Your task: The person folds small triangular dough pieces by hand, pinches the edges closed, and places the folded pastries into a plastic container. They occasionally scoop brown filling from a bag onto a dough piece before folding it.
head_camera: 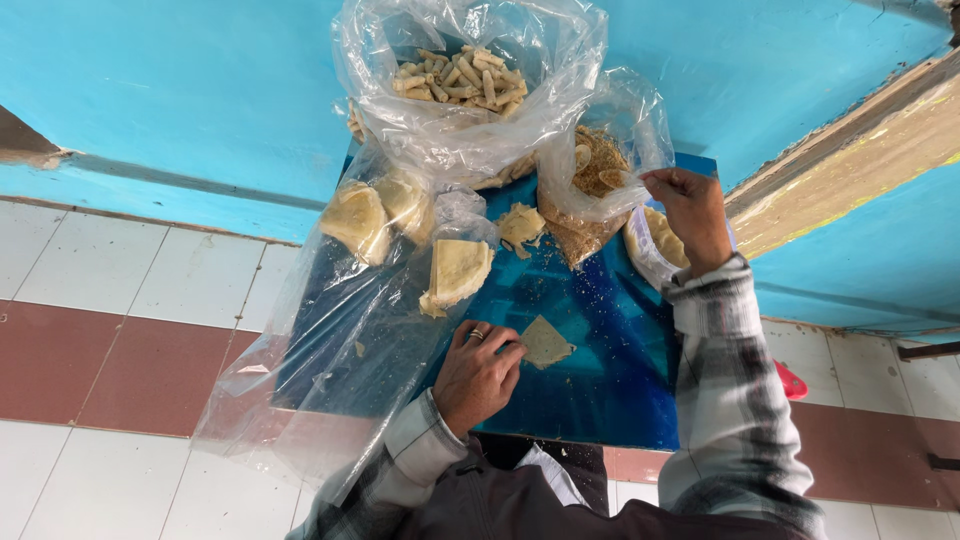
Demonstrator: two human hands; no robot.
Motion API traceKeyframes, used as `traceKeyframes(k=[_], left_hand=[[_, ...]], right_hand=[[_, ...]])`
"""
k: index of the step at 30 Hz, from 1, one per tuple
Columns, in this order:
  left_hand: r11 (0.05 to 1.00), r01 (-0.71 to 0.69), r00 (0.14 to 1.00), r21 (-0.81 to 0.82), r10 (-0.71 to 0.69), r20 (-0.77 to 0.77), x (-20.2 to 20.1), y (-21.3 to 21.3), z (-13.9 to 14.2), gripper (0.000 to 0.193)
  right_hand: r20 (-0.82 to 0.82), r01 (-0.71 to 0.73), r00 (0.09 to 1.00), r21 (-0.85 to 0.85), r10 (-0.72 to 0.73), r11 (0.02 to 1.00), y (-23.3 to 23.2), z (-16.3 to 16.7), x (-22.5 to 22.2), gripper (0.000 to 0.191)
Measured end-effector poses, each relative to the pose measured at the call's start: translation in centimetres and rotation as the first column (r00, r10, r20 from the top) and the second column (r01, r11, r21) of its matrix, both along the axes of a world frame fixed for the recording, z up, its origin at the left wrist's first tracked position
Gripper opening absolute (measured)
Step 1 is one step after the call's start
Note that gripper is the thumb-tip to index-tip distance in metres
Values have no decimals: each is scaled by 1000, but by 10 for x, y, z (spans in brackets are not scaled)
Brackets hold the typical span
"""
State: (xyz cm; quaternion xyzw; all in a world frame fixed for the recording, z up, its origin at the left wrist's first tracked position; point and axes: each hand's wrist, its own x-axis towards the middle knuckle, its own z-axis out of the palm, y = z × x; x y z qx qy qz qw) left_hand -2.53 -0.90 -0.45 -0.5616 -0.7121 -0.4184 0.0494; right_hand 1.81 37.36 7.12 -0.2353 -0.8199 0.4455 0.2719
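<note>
- A folded dough wrapper (pixel 546 343) on the blue table (pixel 610 370) was pinched by the left hand (pixel 478 375).
- The crumb bag (pixel 598 170) rim was gripped by the right hand (pixel 693 215).

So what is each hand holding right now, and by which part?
The left hand pins the flat dough piece at its left edge. The right hand pinches the filling bag by its open rim.

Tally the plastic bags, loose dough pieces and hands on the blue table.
Clear plastic bags: 4 (rolled sticks, crumbs, round sheets, flat bag)
Pale loose dough pieces: 5 (first)
Hands: 2 (left, right)
Total: 11
</note>
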Motion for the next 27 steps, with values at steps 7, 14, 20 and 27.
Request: traceKeyframes(k=[7, 14, 20, 27], left_hand=[[998, -68, 995, 14, 67, 74, -3, 1, 3, 13], [986, -123, 988, -110, 132, 84, 1, 16, 17, 44], [974, -136, 990, -184, 142, 20, 2, 24, 11, 45], [972, -174, 985, -161, 168, -52, 2, 27, -6, 44]], right_hand=[[48, -217, 975, 28, 215, 976, -90, -37, 77, 15], [197, -135, 977, 268, 83, 954, -187, -46, 98, 13], [85, -91, 994, 404, 62, 910, -206, -44, 103, 16], [39, -73, 997, 452, 62, 889, -207, -47, 105, 19]])
